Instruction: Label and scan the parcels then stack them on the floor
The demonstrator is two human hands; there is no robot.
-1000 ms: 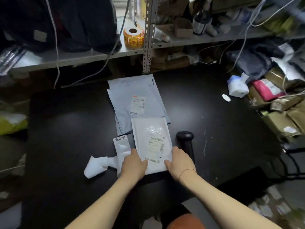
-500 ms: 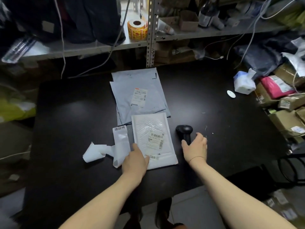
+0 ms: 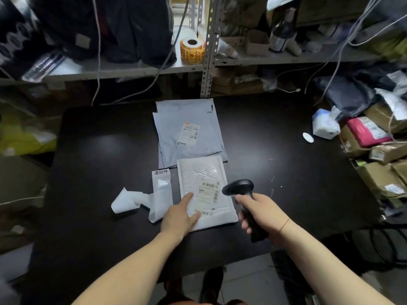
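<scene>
Table: a black table (image 3: pixel 105 172) fills the middle of the view. The person stands at its 6 o'clock edge.
Shelving: metal shelving (image 3: pixel 207 62) runs along the 12 o'clock side. It holds a yellow and red roll of stickers (image 3: pixel 192 50).
Side clutter: cardboard parcels (image 3: pixel 378 179) are heaped off the table at 3 o'clock.
Waiting parcels: grey poly mailers (image 3: pixel 176 137) lie stacked flat at the table's centre.
Parcel in hand: a white bubble mailer (image 3: pixel 204 172) lies flat near the 6 o'clock edge, overlapping the grey stack's near end.
Left hand: the left hand (image 3: pixel 179 214) lies flat, fingers straight, pressing the mailer's 7 o'clock corner.
Right hand: the right hand (image 3: pixel 264 214) is curled round the handle of a black barcode scanner (image 3: pixel 239 187).
Scanner: its head hangs just at 3 o'clock of the mailer's shipping label (image 3: pixel 208 191), aimed towards it.
Label strip: a white label strip (image 3: pixel 161 183) lies at 9 o'clock of the mailer, its free end curling away.
Risk: glare off the shiny mailer or a steep aim could spoil the read. The scanner might also catch the grey parcel's code beyond. A mailer shifting under a light press would throw off the aim.
Writing: the strip reads 退回件. A small sticker (image 3: pixel 203 212) near the left thumb ends in 8元, the rest partly covered. The shipping label shows barcodes, its fine print too small to read.
</scene>
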